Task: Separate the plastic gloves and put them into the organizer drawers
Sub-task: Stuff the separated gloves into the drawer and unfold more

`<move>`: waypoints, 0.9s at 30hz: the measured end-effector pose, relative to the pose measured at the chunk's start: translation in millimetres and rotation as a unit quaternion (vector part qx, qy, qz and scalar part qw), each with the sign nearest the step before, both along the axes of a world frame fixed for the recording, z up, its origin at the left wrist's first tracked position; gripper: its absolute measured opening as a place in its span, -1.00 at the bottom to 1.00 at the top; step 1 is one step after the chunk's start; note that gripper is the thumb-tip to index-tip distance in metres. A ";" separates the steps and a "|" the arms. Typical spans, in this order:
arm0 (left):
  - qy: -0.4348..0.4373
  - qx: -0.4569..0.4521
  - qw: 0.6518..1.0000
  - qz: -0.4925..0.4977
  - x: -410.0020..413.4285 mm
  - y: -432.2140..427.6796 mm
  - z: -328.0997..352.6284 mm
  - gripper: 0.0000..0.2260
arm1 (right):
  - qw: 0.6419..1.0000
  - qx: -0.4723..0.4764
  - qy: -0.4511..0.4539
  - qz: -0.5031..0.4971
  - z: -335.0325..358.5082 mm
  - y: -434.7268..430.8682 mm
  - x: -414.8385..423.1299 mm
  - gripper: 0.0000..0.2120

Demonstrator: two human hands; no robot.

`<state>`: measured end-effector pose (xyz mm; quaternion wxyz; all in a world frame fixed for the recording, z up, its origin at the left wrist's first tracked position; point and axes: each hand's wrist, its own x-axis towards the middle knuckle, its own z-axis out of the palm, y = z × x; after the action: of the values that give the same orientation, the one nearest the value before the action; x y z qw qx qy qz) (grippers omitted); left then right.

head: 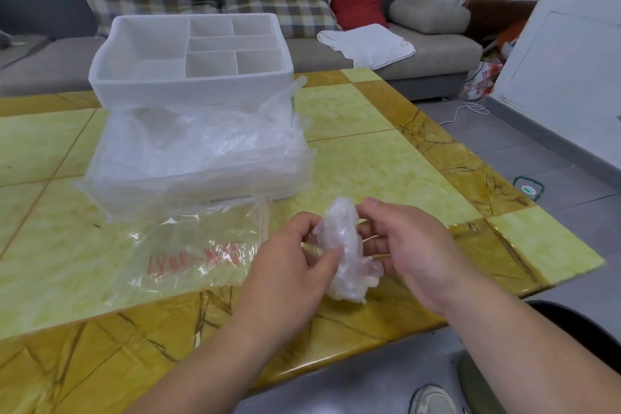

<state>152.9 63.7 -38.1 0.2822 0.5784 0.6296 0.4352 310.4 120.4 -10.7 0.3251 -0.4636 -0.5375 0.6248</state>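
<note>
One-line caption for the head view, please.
A crumpled wad of plastic gloves, gripped by the left hand and right hand, before the open drawer.

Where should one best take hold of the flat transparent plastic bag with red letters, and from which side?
Pinch the flat transparent plastic bag at its creased right edge, coming from the right: elsewhere it lies limp against the yellow-green table.

Left hand (pixel 295 257) and right hand (pixel 415 245) both pinch the glove wad (pixel 343 228).

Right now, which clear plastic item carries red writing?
The flat bag before the open drawer; the held glove wad and the gloves piled in the drawer are plain.
</note>
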 end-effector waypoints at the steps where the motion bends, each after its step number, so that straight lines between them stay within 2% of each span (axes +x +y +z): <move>1: 0.013 0.004 1.000 -0.001 0.5 -0.9 1.2 -0.83 | 1.000 0.010 0.000 0.023 0.0 -0.8 1.1 -0.74; 3: 0.036 0.009 0.999 -0.008 1.5 -2.5 3.1 -0.79 | 0.997 0.050 -0.025 0.047 -3.2 -1.9 2.2 -0.84; 5: 0.052 0.010 0.998 -0.017 2.2 -3.4 3.8 -0.79 | 0.993 0.084 -0.078 0.034 -6.8 -1.0 2.8 -0.76; 7: 0.045 0.014 0.999 -0.016 2.3 -2.4 1.8 -0.82 | 0.991 0.101 -0.091 0.013 -6.3 0.1 2.8 -0.81; 10: -0.017 0.009 1.000 0.016 1.0 1.7 1.1 -0.84 | 0.991 0.094 -0.094 -0.012 -2.5 2.0 7.5 -0.75; 13: -0.125 -0.015 0.992 0.027 1.8 1.2 5.9 -0.89 | 0.992 0.087 -0.085 -0.016 1.2 2.4 9.5 -0.78; 15: -0.129 -0.004 0.991 0.020 3.4 -1.3 7.5 -0.79 | 0.994 0.067 -0.080 -0.025 -0.7 2.7 8.0 -0.72; 16: -0.089 0.014 0.996 0.019 3.6 -3.8 6.8 -0.70 | 0.995 0.059 -0.076 -0.038 -1.4 2.5 7.0 -0.68; 18: 0.095 0.092 0.991 0.013 2.5 -7.6 8.3 -0.58 | 0.994 0.053 -0.068 -0.066 -0.3 1.8 4.6 -0.62; 20: 0.299 0.185 0.936 -0.024 4.3 -9.1 7.5 -0.61 | 0.995 0.048 -0.050 -0.074 1.4 0.6 3.3 -0.60; 21: 0.352 0.202 0.913 -0.044 5.8 -9.7 4.4 -0.65 | 0.995 0.049 -0.048 -0.068 2.2 -0.1 3.3 -0.61; 22: 0.366 0.200 0.907 -0.059 6.7 -9.3 1.2 -0.70 | 0.996 0.051 -0.048 -0.059 3.2 -1.0 3.0 -0.63; 24: 0.301 0.151 0.939 -0.069 6.8 -7.7 -0.3 -0.73 | 0.998 0.044 -0.036 -0.040 4.0 -3.1 2.4 -0.69; 27: 0.134 0.074 0.987 -0.048 4.6 -5.6 1.6 -0.68 | 1.000 0.020 0.001 -0.024 5.6 -5.8 2.0 -0.72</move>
<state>157.6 58.2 -36.5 0.1726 0.6804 0.5991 0.3851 312.4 114.6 -5.1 0.3494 -0.4694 -0.5381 0.6067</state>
